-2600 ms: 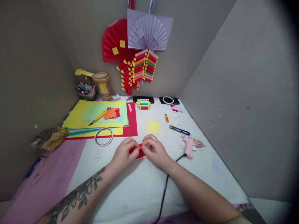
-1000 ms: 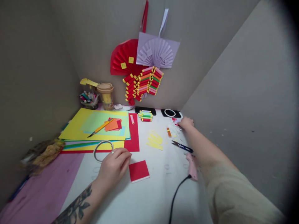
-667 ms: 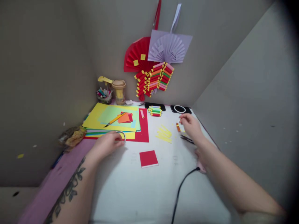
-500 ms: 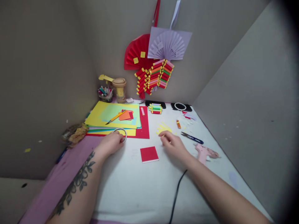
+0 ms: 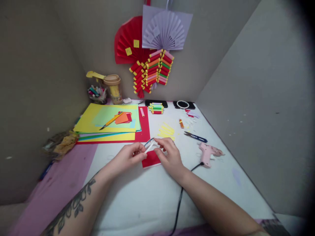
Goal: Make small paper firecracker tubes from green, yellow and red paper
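A roll of white tape is held up on edge between my hands. My left hand pinches its near left side between thumb and fingers. My right hand is closed at the roll's right side, fingertips at its upper edge; whether a loose tape end is in them I cannot tell. Just below lies a red paper square with a white strip along its near edge, partly covered by my fingers. Thin yellow paper strips lie beyond my right hand.
A pink glue gun with a black cord and dark thread snips lie right. Coloured sheets with a craft knife lie left. Small paper rolls, phones and a cup stand behind; paper fans hang on the wall.
My left hand has brought the tape roll from the coloured sheets to above the red square. My right hand has moved from the yellow strips to the roll. The view has shifted slightly.
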Available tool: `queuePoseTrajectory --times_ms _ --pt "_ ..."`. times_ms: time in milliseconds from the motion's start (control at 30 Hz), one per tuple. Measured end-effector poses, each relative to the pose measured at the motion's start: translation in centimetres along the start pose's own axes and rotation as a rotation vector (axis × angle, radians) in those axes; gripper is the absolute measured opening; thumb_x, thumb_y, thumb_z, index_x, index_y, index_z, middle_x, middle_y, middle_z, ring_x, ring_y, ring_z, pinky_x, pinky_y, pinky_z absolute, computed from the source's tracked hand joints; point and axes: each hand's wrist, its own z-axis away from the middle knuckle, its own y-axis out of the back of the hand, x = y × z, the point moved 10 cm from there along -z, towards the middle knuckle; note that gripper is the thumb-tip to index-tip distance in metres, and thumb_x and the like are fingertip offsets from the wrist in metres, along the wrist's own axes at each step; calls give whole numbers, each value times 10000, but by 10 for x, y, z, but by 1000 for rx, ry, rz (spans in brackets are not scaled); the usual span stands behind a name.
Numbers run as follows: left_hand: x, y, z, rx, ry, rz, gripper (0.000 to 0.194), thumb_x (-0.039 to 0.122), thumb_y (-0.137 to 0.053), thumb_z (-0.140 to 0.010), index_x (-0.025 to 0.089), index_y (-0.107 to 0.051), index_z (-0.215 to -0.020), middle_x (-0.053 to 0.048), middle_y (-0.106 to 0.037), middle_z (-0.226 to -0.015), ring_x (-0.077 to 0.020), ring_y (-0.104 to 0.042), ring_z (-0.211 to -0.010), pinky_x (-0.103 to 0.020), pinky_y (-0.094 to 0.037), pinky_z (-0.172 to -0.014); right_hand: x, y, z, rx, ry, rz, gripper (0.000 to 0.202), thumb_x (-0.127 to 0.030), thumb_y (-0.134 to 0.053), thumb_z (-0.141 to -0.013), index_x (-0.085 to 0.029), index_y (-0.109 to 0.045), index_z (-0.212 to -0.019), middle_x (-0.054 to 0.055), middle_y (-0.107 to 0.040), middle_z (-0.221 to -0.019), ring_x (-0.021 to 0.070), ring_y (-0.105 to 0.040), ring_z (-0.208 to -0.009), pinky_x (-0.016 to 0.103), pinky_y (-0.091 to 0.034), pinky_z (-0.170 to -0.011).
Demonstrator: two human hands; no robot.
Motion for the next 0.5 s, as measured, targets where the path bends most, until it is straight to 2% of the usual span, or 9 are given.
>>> queuePoseTrajectory --times_ms 200,500 --pt "-3 -6 0 -50 6 18 182 345 -526 -801 164 -536 -785 34 -485 -647 -95 -406 -579 -198 -322 -516 11 13 -1 91 -46 38 258 -239 -541 -863 -267 -613 -1109 66 -555 -953 197 -556 -861 353 -498 -734" --pt "-6 -13 -1 -88 16 12 198 364 -526 -797 168 -536 -771 42 -462 -631 -95 -389 -583 -195 -310 -513 -3 14 0 85 50 61 170 -177 -536 -860 -268 -669 -915 47 -522 -872 185 -546 -838 353 -485 -750"
